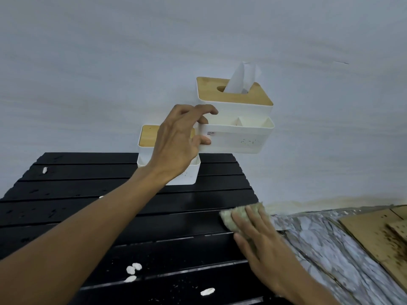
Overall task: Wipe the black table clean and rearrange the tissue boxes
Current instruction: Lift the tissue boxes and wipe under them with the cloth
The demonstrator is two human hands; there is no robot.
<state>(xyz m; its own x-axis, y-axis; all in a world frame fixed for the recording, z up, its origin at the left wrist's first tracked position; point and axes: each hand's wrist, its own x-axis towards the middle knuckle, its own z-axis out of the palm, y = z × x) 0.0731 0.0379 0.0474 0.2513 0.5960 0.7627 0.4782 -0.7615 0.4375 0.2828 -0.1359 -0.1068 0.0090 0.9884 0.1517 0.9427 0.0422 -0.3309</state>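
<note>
Left hand (178, 139) grips raised tissue box (235, 119); right hand (257, 236) presses cloth (237, 214) flat.

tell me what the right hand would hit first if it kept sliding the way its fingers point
Probably nothing on the table: the right hand, pressing the cloth, points up and left over bare slats of the black table. Further along, the table-standing tissue box may lie in line; depth is unclear.

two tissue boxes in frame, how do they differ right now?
The lifted tissue box is held in the air by the left hand; the other tissue box stands on the black table. The lifted one has a tissue sticking up from its lid; none shows on the other, though the hand covers part of it. Both are white with a wooden lid and an open front compartment.
</note>
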